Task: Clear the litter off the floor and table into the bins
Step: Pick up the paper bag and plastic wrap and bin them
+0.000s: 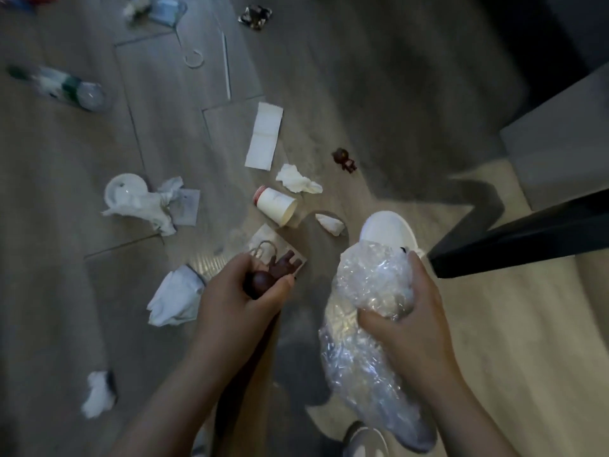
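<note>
Grey wood-plank floor (329,77), dim light, litter scattered across it. Frame is motion-blurred.

Left hand (237,301): fingers curled round a small dark brown object (275,275) with a round end and stubby limbs, possibly a toy figurine, held above the floor at lower centre.

Right hand (408,328): fingers clenched into a crumpled sheet of clear bubble-wrap plastic (359,341), which hangs down from the grip, over a white shoe (385,230).

On the floor just beyond the left hand: a flat packet with a string loop (268,242), then a white paper cup (276,206) on its side, mouth toward the camera. A crumpled white tissue (298,183) lies just past the cup; a second small dark figure (344,161) sits to its right, apart. A folded white paper sheet (265,136) lies farther out.

Left of the hand: a rumpled white napkin (178,296). Far left: a clear plastic bottle (66,87) lying down.

Right edge: a black table leg (527,235).
</note>
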A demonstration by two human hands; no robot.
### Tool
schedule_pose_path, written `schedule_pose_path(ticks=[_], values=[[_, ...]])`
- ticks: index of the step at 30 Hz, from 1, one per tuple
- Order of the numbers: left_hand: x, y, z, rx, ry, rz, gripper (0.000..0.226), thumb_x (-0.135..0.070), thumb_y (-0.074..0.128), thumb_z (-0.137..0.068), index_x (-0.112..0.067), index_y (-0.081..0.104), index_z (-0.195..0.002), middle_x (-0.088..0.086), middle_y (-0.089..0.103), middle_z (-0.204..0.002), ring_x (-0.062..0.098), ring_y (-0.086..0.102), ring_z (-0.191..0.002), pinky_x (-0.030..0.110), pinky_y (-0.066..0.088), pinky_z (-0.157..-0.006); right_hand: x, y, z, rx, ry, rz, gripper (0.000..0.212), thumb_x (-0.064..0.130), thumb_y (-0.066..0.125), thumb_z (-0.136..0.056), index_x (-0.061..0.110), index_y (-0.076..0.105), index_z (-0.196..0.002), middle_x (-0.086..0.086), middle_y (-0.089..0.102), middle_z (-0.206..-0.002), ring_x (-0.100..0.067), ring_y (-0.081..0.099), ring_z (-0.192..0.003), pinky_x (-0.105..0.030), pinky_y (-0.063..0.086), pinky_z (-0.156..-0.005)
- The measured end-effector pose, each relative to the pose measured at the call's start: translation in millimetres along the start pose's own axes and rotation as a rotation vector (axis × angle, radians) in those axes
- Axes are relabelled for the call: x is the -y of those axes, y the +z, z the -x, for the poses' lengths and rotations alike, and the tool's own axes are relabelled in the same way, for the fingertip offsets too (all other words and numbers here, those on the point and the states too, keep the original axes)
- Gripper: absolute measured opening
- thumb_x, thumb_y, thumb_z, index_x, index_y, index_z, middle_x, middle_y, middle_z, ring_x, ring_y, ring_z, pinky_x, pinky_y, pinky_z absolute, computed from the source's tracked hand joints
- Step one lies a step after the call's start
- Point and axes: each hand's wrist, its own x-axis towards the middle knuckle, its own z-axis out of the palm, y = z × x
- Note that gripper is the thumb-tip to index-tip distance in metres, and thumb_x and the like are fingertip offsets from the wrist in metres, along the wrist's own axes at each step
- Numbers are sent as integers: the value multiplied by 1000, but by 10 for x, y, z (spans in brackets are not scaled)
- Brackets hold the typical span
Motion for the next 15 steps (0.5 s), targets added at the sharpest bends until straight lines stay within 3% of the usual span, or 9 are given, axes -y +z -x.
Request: schedule_pose_path(ticks=[2,6,8,10,12,15], values=[[-457,-256,153,16,13,32,30,-35,74,-74,-19,50,-65,-5,50,-57,8,46,-54,26,38,-53,382,-332,271,0,3,16,113,46,71,-48,48,15,-146,15,30,-147,-18,33,-135,-44,37,-106],[-1339,-733,337,27,75,70,28,-41,72,-72,-22,52,-67,-12,48,-56,6,45,-54,30,38,-55,1098,-1039,761,-8,-20,33,112,48,70,-49,45,15,-148,12,26,-152,-18,29,-138,-46,36,-108],[-2022,-1083,552,21,107,91,19,-34,74,-74,-37,56,-67,-19,54,-57,-2,49,-54,18,38,-55,1622,-1573,1134,-47,-29,26,113,48,70,-50,44,15,-148,13,26,-152,-17,29,-139,-45,36,-109],[-2218,-1185,674,21,161,83,27,-31,74,-77,-47,55,-67,-27,55,-60,-7,51,-55,11,36,-52,1783,-1694,1310,-48,-35,45,114,50,69,-48,46,13,-147,15,24,-153,-17,28,-139,-44,36,-109],[-2660,-1430,867,7,153,93,18,-39,72,-75,-40,55,-69,-24,55,-63,-4,51,-57,19,36,-53,2142,-2017,1587,-65,-51,27,114,52,69,-48,50,10,-146,16,22,-153,-17,26,-139,-43,35,-108],[-3290,-1884,1229,-46,166,90,26,-43,73,-73,-27,53,-70,-16,56,-64,-1,52,-57,23,37,-53,2676,-2529,2077,-117,-118,16,113,55,66,-47,54,7,-144,18,20,-153,-16,23,-139,-45,35,-109]])
